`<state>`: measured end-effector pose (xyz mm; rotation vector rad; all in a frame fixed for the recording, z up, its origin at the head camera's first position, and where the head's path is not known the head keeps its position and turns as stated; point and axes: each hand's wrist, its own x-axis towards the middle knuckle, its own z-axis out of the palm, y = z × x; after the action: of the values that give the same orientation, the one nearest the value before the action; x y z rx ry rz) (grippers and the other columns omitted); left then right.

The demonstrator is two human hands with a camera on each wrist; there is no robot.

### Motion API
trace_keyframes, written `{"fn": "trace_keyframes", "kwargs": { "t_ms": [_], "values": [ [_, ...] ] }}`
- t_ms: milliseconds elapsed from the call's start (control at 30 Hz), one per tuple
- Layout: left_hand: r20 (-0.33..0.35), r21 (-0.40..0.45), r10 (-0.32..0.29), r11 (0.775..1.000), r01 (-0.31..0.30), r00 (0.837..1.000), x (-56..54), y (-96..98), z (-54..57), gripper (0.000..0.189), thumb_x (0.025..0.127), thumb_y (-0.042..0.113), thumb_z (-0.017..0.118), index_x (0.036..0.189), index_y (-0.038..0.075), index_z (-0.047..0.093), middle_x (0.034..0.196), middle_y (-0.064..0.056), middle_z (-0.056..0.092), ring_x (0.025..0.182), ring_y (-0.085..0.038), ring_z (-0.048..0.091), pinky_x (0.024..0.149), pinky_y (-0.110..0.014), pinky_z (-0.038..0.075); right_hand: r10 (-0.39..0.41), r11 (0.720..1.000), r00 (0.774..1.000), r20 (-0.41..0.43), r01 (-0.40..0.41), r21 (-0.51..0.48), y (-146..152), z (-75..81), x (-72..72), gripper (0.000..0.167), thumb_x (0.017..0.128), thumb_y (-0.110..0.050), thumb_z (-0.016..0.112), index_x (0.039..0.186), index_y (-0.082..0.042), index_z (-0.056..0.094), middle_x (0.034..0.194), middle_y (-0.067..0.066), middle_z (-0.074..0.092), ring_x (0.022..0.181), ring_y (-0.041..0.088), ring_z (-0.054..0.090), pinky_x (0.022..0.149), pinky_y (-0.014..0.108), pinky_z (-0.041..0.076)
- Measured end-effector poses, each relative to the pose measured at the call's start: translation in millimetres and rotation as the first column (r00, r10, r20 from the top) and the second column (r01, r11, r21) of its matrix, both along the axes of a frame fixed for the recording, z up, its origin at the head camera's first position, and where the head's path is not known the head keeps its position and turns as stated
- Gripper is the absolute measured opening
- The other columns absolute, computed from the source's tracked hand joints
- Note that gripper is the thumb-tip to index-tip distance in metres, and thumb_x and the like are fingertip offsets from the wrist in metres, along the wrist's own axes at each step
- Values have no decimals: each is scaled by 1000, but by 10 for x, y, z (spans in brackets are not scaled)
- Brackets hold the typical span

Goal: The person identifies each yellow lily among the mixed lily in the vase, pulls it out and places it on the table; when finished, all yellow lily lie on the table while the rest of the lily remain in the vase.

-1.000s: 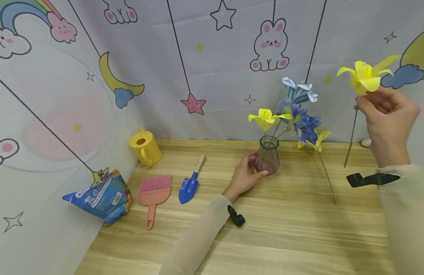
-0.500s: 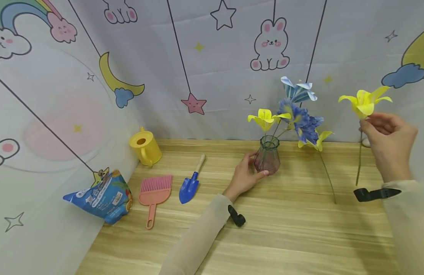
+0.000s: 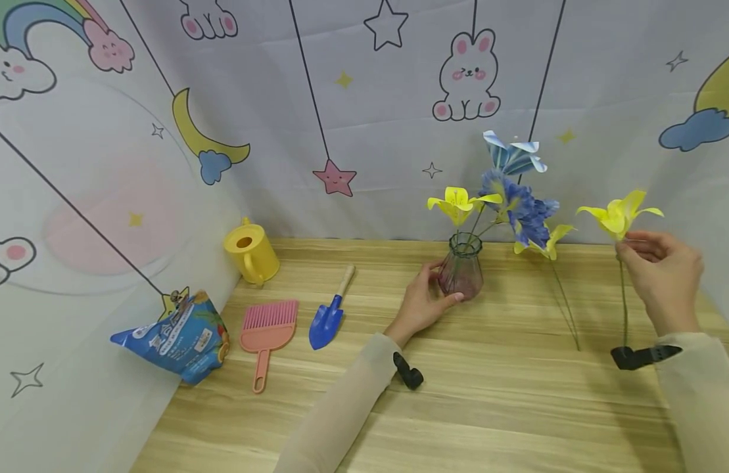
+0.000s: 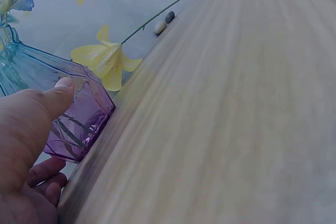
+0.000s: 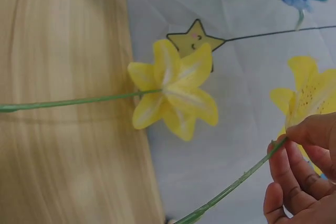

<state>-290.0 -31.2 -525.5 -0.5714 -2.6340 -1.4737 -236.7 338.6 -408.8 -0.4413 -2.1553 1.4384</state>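
My left hand (image 3: 422,303) grips the lower part of a ribbed glass vase (image 3: 469,279), thumb along the near side. The vase stands upright, purple at its base. It holds a yellow lily (image 3: 455,205) and blue flowers (image 3: 520,207). At the right, my right hand (image 3: 666,276) pinches an artificial yellow lily (image 3: 617,217) just below its bloom; the green stem hangs down. In the right wrist view, thumb and fingertips meet on that stem (image 5: 231,187). Another yellow lily (image 5: 181,90) lies between the vase and my right hand, its bloom toward the back cloth.
At the left are a yellow watering can (image 3: 260,259), a pink brush (image 3: 266,335), a blue trowel (image 3: 325,325) and a blue bag (image 3: 187,345). A printed cloth (image 3: 388,112) rises behind the table. Two pebbles (image 4: 160,27) lie near its back edge.
My right hand has lowered the yellow lily, bringing it slightly left over the last half second. My left hand and the vase stay in place.
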Motion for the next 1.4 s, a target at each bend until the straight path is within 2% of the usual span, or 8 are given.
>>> {"fn": "trace_keyframes", "kwargs": {
  "t_ms": [233,533,867,1200,1400],
  "values": [
    [-1,4,-5,1000,5,1000,0,4,-4,82,95,44,83,162,25,41,142,-9,68,137,-23,62,118,-45,50,53,998,998,30,-54,23,89,-114,36,18,98,-16,73,114,-24,74,78,-42,64,73,-21,62,67,0,47],
    [-12,-3,-2,1000,2,1000,-6,8,-13,81,95,44,83,161,24,41,142,-9,68,136,-23,63,117,-44,51,49,997,995,84,-55,61,122,-230,23,15,100,-20,72,111,-29,72,76,-44,61,72,-23,59,65,1,45],
    [-4,-3,-3,1000,3,1000,-8,6,-18,82,95,43,83,162,24,41,144,-9,67,139,-23,62,119,-46,50,49,998,996,72,-50,26,146,-307,-11,17,99,-17,72,110,-30,74,74,-43,63,70,-22,60,63,2,46],
    [-4,-1,-2,1000,2,1000,-5,8,-9,81,95,44,83,162,24,41,142,-9,68,137,-22,62,119,-45,49,77,992,988,131,-89,86,172,-399,-60,23,98,-15,71,100,-37,67,70,-46,58,66,-24,56,60,3,45],
    [-8,-1,1,1000,-1,1000,-12,12,-20,81,94,44,83,161,25,41,142,-8,68,137,-22,62,118,-45,49,93,984,975,201,-121,132,181,-446,-75,12,98,-19,71,104,-30,69,66,-48,56,61,-23,57,57,8,46]
  ]
}}
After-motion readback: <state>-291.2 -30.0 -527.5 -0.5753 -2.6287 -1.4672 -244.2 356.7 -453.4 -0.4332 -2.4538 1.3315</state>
